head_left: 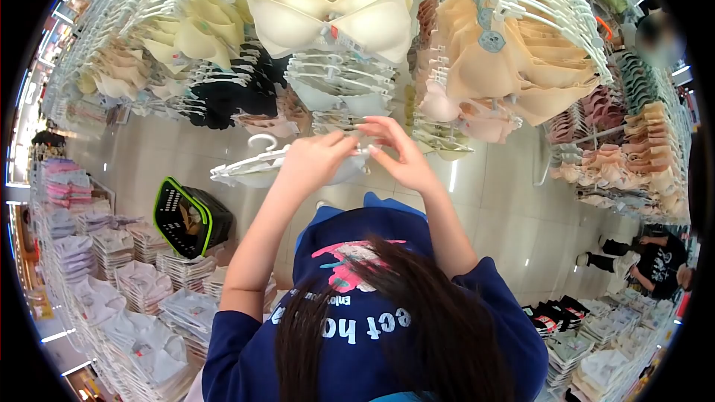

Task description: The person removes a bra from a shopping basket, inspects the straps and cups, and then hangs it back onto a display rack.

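Observation:
In the head view my left hand is closed around the upper part of a white hanger with pale grey-white bras on it. The hanger's hook points up and left. My right hand is at the hanger's right end, thumb and fingers apart around it; whether it grips the end is hard to see. Pale bra cups hang below and between my hands. Just beyond my hands, light grey bras hang on a rack, under a row of cream bras.
Peach bras hang at the upper right and yellow ones at the upper left. A black and green basket is on the tiled floor, lower left. Folded garments are stacked at left. Another person is at far right.

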Demonstrator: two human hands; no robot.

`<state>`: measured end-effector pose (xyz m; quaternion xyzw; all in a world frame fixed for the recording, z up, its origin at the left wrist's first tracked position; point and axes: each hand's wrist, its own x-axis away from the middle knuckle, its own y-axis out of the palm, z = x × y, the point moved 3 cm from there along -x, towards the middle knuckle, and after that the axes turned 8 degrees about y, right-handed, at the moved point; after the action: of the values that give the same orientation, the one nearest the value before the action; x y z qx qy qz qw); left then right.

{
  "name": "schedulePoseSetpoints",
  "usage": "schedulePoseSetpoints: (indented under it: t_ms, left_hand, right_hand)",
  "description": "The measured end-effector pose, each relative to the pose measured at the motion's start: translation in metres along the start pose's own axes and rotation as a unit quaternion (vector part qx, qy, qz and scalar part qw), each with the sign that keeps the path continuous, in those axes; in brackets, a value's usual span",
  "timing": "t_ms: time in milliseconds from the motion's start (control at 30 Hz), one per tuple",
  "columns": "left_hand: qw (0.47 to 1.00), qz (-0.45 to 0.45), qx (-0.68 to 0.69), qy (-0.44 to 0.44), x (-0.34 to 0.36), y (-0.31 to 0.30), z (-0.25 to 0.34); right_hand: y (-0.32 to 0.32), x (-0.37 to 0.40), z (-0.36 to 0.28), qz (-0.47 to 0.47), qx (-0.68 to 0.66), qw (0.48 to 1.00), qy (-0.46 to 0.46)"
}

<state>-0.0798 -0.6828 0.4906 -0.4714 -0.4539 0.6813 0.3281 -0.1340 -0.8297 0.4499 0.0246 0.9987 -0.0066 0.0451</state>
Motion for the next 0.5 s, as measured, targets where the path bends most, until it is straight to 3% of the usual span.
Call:
schedulePoseSetpoints:
  t_ms: [67,167,200,267,367,400,500]
  left_hand:
    - [0.999,-0.018,-0.006,0.043,0.000,0.021,0.000]
    - [0.988,-0.149,0.022,0.034,-0.001,0.065,0.003]
    - [0.993,-0.097,0.051,0.046,0.000,0.089,0.001]
    - [0.992,0.006,0.108,0.069,0.002,0.138,-0.003]
    - [0.963,-0.043,0.266,0.029,-0.010,0.157,0.006]
    - [0.944,0.014,0.329,0.009,-0.009,0.171,0.004]
    - [0.972,-0.090,0.210,0.055,-0.021,0.180,0.003]
  right_hand:
    - [-0.011,-0.003,-0.004,-0.005,0.043,0.999,-0.005]
    - [-0.011,-0.015,-0.001,-0.075,0.144,0.987,0.014]
    - [-0.005,-0.019,0.002,-0.066,0.155,0.986,-0.003]
    - [0.004,-0.032,0.019,-0.161,0.182,0.968,0.055]
    - [0.009,-0.050,0.077,-0.239,0.200,0.941,0.131]
    - [0.007,-0.057,0.084,-0.254,0.217,0.930,0.154]
    - [0.002,-0.066,0.098,-0.239,0.191,0.937,0.165]
